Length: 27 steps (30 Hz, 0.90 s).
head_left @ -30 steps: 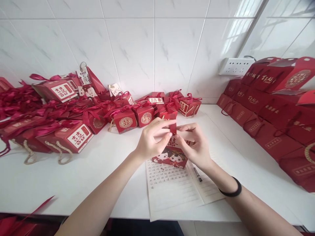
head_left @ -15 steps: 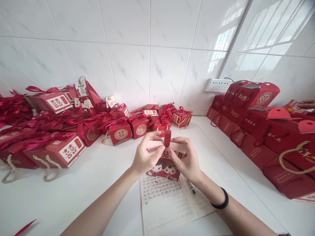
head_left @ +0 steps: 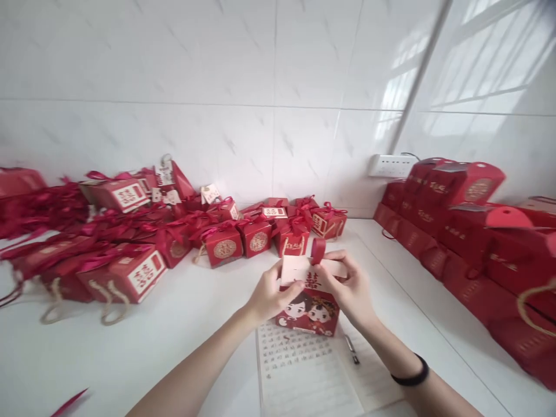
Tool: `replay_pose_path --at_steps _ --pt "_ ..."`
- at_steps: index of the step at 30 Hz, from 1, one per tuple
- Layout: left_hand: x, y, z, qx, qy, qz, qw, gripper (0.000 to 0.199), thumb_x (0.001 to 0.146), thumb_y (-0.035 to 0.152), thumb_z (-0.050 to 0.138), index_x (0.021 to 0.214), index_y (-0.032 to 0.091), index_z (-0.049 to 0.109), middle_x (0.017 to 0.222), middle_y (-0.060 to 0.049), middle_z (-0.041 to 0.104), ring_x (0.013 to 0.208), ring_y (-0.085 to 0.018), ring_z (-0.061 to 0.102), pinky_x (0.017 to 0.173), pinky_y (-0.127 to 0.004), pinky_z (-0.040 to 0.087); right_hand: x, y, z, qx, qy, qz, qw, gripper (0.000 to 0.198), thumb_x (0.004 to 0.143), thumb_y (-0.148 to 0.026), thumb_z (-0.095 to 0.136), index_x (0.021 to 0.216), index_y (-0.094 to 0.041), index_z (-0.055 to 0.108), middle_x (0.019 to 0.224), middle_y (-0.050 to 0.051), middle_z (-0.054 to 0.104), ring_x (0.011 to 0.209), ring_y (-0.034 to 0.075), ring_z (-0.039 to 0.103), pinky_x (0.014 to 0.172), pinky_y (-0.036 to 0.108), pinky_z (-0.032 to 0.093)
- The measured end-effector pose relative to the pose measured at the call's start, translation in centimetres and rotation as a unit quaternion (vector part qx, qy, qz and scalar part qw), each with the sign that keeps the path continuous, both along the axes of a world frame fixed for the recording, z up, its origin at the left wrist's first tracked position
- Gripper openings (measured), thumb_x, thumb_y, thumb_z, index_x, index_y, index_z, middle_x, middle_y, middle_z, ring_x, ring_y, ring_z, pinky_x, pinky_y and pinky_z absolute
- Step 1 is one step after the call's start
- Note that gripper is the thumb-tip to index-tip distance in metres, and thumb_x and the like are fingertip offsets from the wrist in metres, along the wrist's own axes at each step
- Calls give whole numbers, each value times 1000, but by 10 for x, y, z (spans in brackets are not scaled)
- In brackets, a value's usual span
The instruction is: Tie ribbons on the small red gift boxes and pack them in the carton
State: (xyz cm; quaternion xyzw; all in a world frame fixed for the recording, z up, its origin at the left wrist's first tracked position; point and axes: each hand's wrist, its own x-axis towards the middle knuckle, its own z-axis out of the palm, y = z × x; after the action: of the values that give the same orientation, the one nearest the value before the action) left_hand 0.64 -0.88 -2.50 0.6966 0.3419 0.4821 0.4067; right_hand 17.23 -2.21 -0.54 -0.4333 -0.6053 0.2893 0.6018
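Observation:
A small red gift box with two cartoon figures and a white top panel is held upright over an open notebook. My left hand grips its upper left side, thumb across the front and fingers behind. On the upper right, my right hand is closed around the box top, its thumb at the foot of a red ribbon loop that stands up from the top edge. The fingers behind the panel are partly hidden. Beside the box a pen lies on the notebook.
Many ribboned red boxes are heaped along the left and back. Larger red boxes are stacked at right. A white power strip sits against the tiled wall. A ribbon scrap lies at the front left of the white table.
The whole view has shifted, so things appear lower and further right. My left thumb has moved left from the ribbon's base onto the box front, and more of the white panel shows.

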Motion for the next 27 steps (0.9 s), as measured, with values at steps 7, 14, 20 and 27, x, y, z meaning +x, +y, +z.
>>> replay_pose_path --at_steps 7,14,20,27 --pt "-1 0 -1 -27 -55 12 998 31 74 32 65 99 14 61 86 -7 70 77 -19 66 66 -27 52 12 6 9 -152 132 217 955 40 75 -57 56 83 -18 63 77 6 69 63 21 65 53 30 51" --pt "-2 0 4 -11 -81 66 994 36 73 42 67 93 13 63 84 -7 71 74 -19 66 64 -26 51 11 5 4 -121 55 275 952 43 76 -48 66 108 -20 65 103 9 69 93 27 66 75 36 54" --pt "-26 9 21 19 -135 183 974 33 70 42 68 85 13 66 78 -7 71 71 -20 66 63 -29 52 16 16 -6 -9 113 183 977 37 81 -54 56 99 -24 68 106 8 68 101 26 63 83 41 53" --pt "-123 1 70 93 -170 352 916 39 64 40 73 92 14 65 93 -9 72 81 -22 67 70 -31 54 -1 0 -11 -4 -306 182 935 28 80 -48 54 78 -21 64 79 7 67 66 21 63 59 32 52"
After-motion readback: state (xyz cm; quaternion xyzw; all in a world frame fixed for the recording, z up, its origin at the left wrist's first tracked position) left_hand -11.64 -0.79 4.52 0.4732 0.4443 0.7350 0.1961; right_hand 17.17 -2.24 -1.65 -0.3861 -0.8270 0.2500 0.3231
